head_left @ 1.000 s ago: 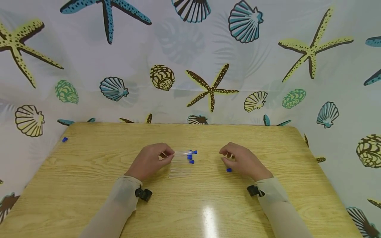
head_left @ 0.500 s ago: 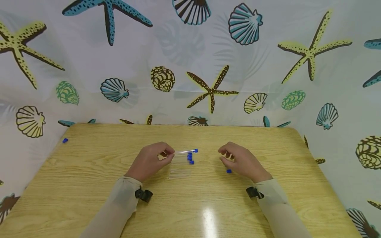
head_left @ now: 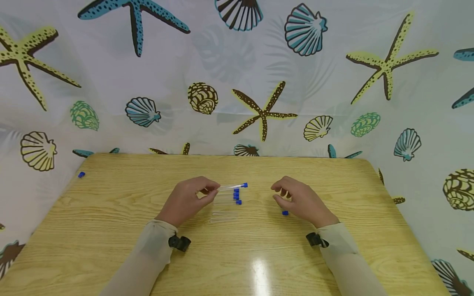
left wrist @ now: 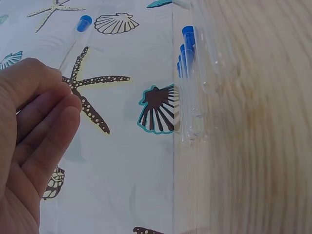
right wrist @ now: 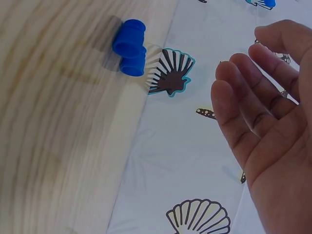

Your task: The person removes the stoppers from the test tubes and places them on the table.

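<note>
My left hand (head_left: 189,199) pinches a clear test tube (head_left: 232,187) near its bottom end between thumb and fingers. Its blue cap (left wrist: 84,23) points away from the hand, and the tube tilts up over the table. Several capped tubes (left wrist: 187,83) lie side by side just beneath, their blue caps in a column. Nearer to me rest clear tubes (head_left: 224,220) with no cap showing. My right hand (head_left: 303,200) hovers to the right with loosely curved fingers and nothing in them. Two loose blue caps (right wrist: 130,41) lie on the table close by it.
At the table's far left corner sits another small blue cap (head_left: 81,174). The wooden table (head_left: 237,255) ends at a white curtain (head_left: 166,74) printed with shells and starfish. Each wrist carries a small black camera (head_left: 180,243).
The capped end of the tube in my left hand has risen and shifted slightly right, away from the tubes below. The right hand has barely moved.
</note>
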`<state>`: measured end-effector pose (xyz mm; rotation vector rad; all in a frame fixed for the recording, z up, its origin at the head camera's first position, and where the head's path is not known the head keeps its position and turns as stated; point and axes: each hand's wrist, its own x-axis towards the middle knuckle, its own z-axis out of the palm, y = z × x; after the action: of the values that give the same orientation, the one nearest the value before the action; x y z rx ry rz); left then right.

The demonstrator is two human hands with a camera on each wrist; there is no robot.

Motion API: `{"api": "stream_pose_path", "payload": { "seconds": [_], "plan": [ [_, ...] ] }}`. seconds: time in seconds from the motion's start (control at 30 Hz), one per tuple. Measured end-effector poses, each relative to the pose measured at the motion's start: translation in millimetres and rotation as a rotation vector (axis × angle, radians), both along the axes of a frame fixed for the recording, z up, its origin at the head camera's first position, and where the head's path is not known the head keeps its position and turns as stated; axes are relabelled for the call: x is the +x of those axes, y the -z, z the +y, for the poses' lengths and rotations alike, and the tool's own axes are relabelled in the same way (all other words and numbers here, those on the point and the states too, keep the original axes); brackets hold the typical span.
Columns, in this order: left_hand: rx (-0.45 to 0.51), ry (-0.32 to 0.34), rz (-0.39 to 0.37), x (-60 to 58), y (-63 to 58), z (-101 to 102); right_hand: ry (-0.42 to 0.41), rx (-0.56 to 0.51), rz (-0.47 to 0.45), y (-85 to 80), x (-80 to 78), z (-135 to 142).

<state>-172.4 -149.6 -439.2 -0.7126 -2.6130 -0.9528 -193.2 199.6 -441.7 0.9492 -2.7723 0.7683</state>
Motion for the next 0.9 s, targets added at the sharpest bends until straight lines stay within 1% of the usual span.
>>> {"api": "stream_pose_path", "payload": {
  "seconds": [0.13,0.27,0.4,0.57,0.9],
  "plan": [
    [-0.002,0.008,0.038,0.7,-0.2,1,-0.006,0.0,0.012,-1.3,0.7,-1],
    [-0.011,0.016,0.072,1.5,-2.2,2,-0.031,-0.019,0.037,-3.2,1.2,-3],
    [-0.01,0.033,0.083,3.5,-5.1,3,-0.066,-0.042,0.072,-5.1,3.1,-6],
    [-0.006,0.048,0.109,5.2,-8.6,5,-0.083,-0.054,0.107,-8.3,6.4,-9],
    [0.002,0.101,0.198,6.4,-12.5,9,-0.117,-0.091,0.166,-13.9,10.0,-14]
  ]
}}
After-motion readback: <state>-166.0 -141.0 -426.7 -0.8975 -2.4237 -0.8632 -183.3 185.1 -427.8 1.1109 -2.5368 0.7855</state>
